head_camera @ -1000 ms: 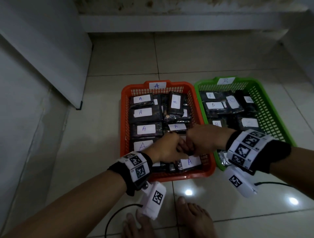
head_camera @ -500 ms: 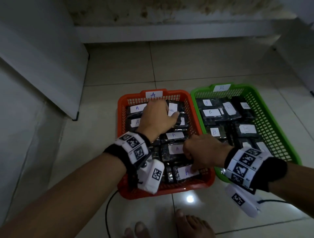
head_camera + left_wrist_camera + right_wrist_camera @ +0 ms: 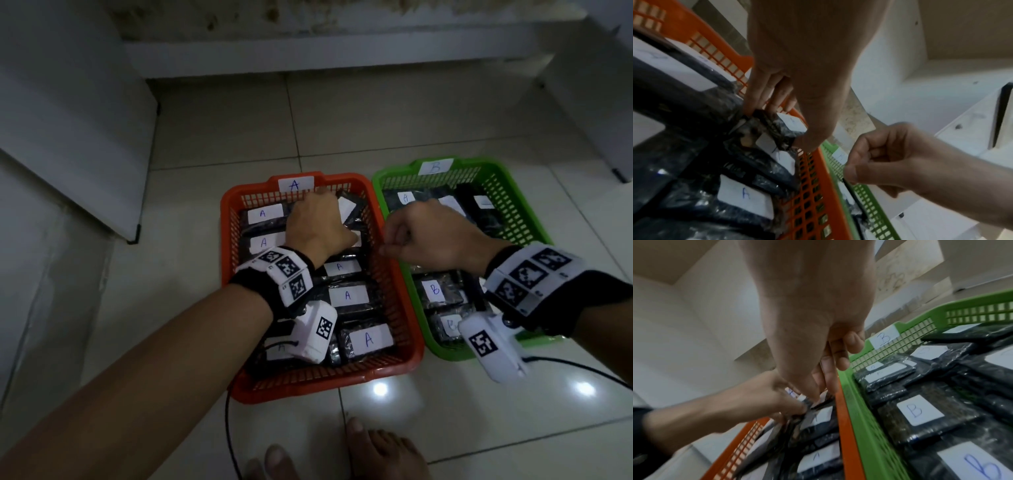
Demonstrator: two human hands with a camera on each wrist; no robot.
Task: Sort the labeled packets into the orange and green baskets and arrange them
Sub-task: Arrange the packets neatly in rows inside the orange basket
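1. Head view is showing the dark packets with white labels lying in two baskets side by side on the tiled floor (image 3: 212, 137): the orange basket (image 3: 404, 329), tagged A, at 9 o'clock of the green basket (image 3: 513, 198), tagged B, their long walls touching.
2. The left hand (image 3: 318, 226) is reaching into the far end of the orange basket, toward 12 o'clock, its fingers and thumb pinching one tilted packet (image 3: 785, 129) there; the left wrist view is showing that packet's end gripped between thumb and fingertips.
3. The right hand (image 3: 435, 236) is hovering over the wall where the baskets meet, at 3 o'clock of the left hand, fingers curled in with the thumb against them; it is holding no packet.
4. Packets marked A (image 3: 368, 339) are filling the orange basket; packets marked B (image 3: 435, 289) are filling the green one.
5. Bare toes (image 3: 376, 452) are showing at 6 o'clock, near the orange basket.
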